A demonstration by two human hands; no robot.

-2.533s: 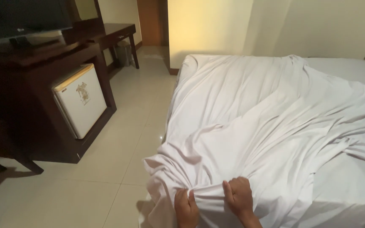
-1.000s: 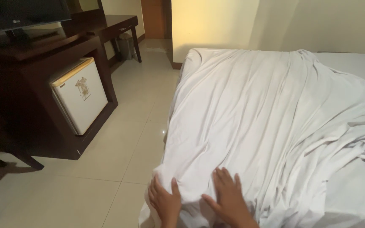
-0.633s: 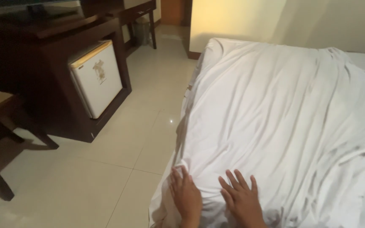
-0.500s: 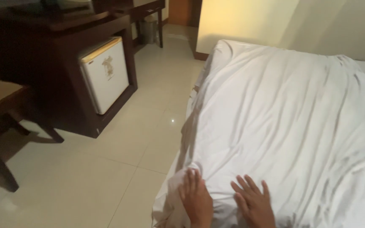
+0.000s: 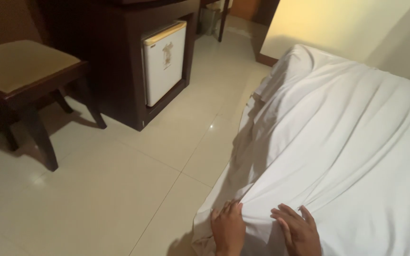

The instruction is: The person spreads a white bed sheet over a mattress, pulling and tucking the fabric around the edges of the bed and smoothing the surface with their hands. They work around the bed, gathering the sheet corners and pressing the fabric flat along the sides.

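Here, hands: left hand [image 5: 228,231] and right hand [image 5: 299,230], fingers spread, grasping nothing, press flat on the white sheet [image 5: 347,142].
Technique: smoothing works best from the bed corner outward.

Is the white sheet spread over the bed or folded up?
Spread. The sheet covers the bed with only shallow wrinkles and hangs over the near corner, where the left hand and right hand press on it.

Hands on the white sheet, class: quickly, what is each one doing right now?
Left hand: open, fingers spread, pressing flat on the white sheet at the bed's corner.
Right hand: open, fingers spread flat on the sheet, holding nothing.
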